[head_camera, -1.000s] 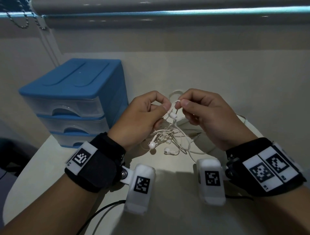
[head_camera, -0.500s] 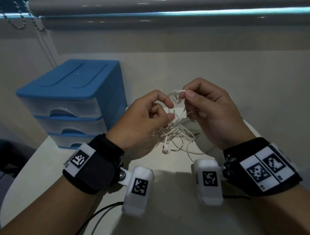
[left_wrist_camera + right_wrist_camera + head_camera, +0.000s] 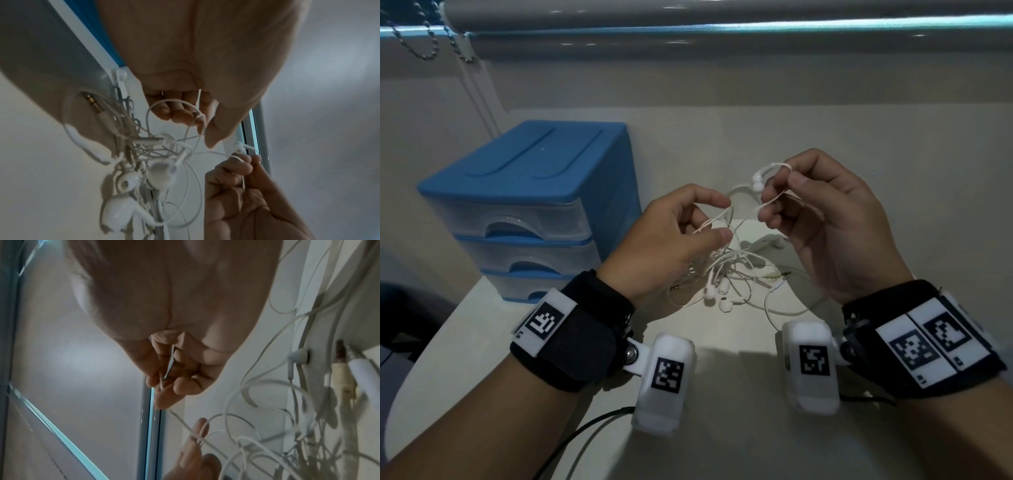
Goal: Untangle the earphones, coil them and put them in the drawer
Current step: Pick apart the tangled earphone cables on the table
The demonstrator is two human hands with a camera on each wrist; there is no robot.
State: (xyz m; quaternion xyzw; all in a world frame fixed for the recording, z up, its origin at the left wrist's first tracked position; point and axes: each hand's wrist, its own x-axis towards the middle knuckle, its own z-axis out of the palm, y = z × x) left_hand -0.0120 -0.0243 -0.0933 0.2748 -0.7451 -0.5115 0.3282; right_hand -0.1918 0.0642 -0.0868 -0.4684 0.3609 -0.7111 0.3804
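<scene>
White earphones point(image 3: 726, 270) are hanging in a tangle above the table point(image 3: 722, 428), strands running mostly up toward both hands, buds dangling downward. The left hand point(image 3: 671, 240) is pinching a cord loop between thumb and forefinger. The right hand point(image 3: 835, 219) is pinching a cord beside two raised buds. Closed blue drawers point(image 3: 527, 205) are standing left.

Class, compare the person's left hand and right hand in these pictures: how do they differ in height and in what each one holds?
The right hand is raised higher than the left hand. The right hand pinches cord just behind a pair of earbuds; the left hand pinches bare cord above the tangle. Both grip white earphone cable, and both wear black wrist straps.
</scene>
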